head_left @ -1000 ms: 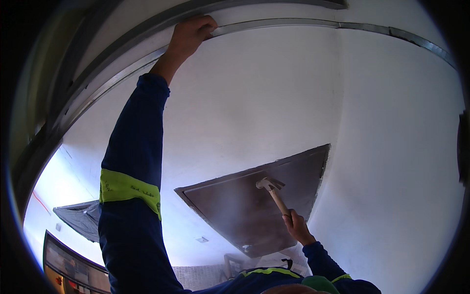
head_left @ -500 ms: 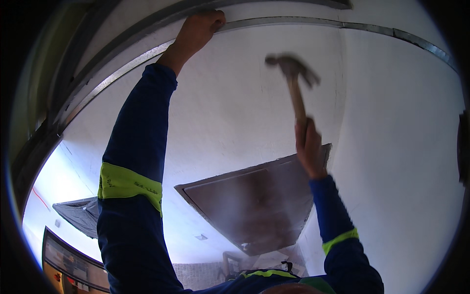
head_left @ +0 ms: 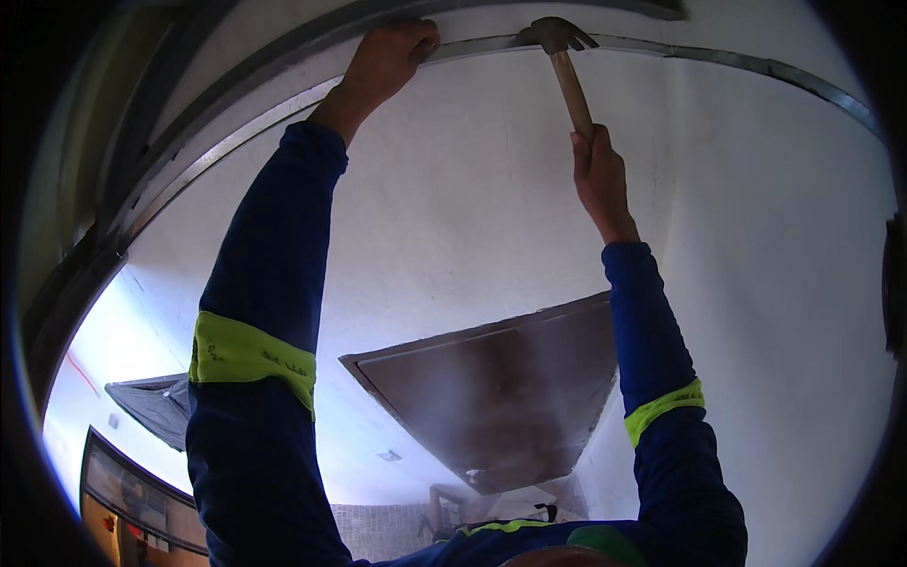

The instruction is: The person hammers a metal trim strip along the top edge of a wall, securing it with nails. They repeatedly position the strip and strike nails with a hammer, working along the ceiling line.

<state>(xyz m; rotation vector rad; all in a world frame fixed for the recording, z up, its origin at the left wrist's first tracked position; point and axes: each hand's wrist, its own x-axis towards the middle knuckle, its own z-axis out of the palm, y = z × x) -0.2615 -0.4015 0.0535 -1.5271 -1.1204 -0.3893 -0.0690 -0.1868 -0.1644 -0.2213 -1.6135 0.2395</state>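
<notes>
My left hand reaches up and presses on a thin metal track that runs along the top of a white wall. My right hand grips the wooden handle of a claw hammer. The hammer's metal head lies against the track, a short way right of my left hand. Both arms wear dark blue sleeves with yellow-green bands.
A dark brown door stands in the wall below my arms. A dark window-like panel sits at the lower left, with a framed opening under it. A grey metal frame curves up the left side.
My right hand has swung the hammer up from beside the brown door to the metal track at the top. My left hand has stayed on the track.
</notes>
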